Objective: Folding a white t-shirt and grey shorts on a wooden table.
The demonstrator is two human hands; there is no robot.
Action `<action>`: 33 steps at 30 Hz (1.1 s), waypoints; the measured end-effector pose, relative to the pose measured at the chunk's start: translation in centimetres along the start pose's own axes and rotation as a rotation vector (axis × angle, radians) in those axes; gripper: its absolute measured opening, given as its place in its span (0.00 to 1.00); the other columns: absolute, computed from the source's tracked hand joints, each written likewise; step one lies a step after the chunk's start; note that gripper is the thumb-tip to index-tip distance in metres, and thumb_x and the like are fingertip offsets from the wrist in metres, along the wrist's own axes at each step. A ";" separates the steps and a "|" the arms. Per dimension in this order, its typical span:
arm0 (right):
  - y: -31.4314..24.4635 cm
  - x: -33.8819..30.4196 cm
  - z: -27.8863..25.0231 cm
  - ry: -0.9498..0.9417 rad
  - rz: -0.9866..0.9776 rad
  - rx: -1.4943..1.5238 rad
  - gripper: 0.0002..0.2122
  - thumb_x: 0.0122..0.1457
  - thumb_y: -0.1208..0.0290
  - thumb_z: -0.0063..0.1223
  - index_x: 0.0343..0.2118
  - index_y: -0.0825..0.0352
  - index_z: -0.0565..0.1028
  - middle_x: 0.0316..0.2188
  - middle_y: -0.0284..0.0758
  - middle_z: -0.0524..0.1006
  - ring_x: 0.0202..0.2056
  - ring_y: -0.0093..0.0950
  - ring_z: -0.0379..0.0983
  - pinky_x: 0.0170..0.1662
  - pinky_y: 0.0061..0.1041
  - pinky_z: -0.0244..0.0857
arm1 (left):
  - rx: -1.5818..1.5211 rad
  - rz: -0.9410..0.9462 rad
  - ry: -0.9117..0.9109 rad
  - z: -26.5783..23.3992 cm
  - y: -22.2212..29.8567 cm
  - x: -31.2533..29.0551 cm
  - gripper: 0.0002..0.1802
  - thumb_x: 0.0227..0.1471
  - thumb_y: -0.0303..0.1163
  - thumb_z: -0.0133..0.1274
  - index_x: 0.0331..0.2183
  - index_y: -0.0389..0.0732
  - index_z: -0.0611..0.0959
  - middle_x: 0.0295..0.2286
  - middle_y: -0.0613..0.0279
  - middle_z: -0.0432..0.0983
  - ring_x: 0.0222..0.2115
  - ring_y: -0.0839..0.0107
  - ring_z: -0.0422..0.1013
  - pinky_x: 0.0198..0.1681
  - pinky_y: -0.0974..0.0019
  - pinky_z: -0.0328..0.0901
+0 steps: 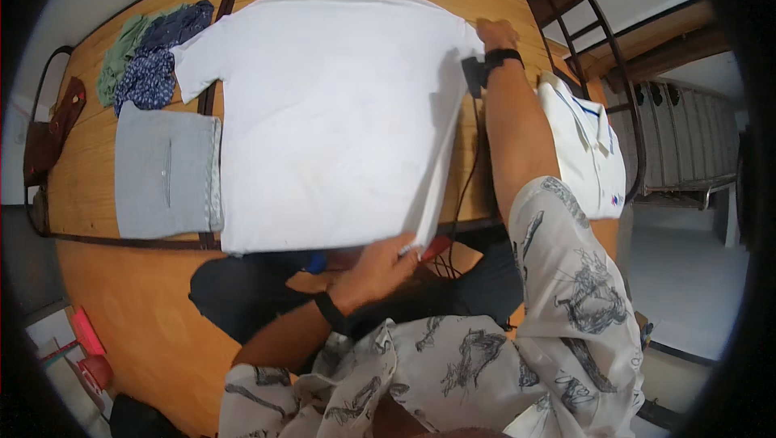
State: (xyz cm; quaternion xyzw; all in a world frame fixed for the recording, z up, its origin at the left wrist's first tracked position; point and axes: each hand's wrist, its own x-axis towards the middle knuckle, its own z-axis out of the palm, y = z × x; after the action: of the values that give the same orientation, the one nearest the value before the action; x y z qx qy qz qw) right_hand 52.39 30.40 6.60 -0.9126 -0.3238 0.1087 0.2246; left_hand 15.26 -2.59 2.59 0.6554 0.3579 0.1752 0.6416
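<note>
A white T-shirt point(323, 115) lies spread on the wooden table, its neck toward the far side. My left hand point(378, 270) is closed on the shirt's near right hem corner, and the right side edge there is lifted off the table in a fold. My right hand point(497, 35) reaches far out to the right sleeve and has its fingers closed on the sleeve's end. Dark bands circle both wrists, and a small dark device hangs at the right one. The left sleeve lies flat.
Folded grey trousers or shorts point(166, 175) lie left of the shirt, with crumpled green and navy patterned clothes point(153, 54) behind them. A folded white polo shirt point(578, 143) is at the right. A dark cable point(465, 187) runs from the right wrist. Metal rails point(598, 10) stand beyond.
</note>
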 end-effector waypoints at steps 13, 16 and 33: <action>12.1 5.5 1.8 -0.059 0.213 -0.219 0.25 0.53 0.55 0.57 0.46 0.74 0.77 0.52 0.46 0.75 0.55 0.39 0.69 0.56 0.41 0.65 | 0.364 0.019 -0.264 2.4 2.3 -2.9 0.13 0.61 0.34 0.50 0.44 0.37 0.77 0.39 0.46 0.77 0.43 0.48 0.73 0.49 0.50 0.69; 12.8 5.5 0.9 -0.066 0.206 0.068 0.20 0.52 0.58 0.56 0.37 0.73 0.81 0.43 0.48 0.80 0.47 0.39 0.77 0.50 0.39 0.70 | 0.356 0.050 -0.246 2.8 2.1 -3.0 0.14 0.61 0.34 0.50 0.45 0.37 0.77 0.40 0.46 0.77 0.44 0.48 0.73 0.49 0.50 0.69; -5.8 -1.5 -5.2 0.209 -0.665 -0.109 0.22 0.51 0.54 0.55 0.39 0.70 0.80 0.36 0.51 0.82 0.41 0.48 0.79 0.46 0.39 0.71 | 0.134 -0.065 0.104 4.9 -0.6 -5.9 0.09 0.54 0.28 0.51 0.39 0.37 0.76 0.27 0.40 0.77 0.30 0.40 0.75 0.34 0.40 0.69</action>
State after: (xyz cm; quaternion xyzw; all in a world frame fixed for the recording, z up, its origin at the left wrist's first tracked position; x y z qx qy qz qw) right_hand 49.92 31.71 14.07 -0.7742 -0.5837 -0.0818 0.2308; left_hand 14.48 -10.26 2.82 0.6751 0.4227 0.1636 0.5821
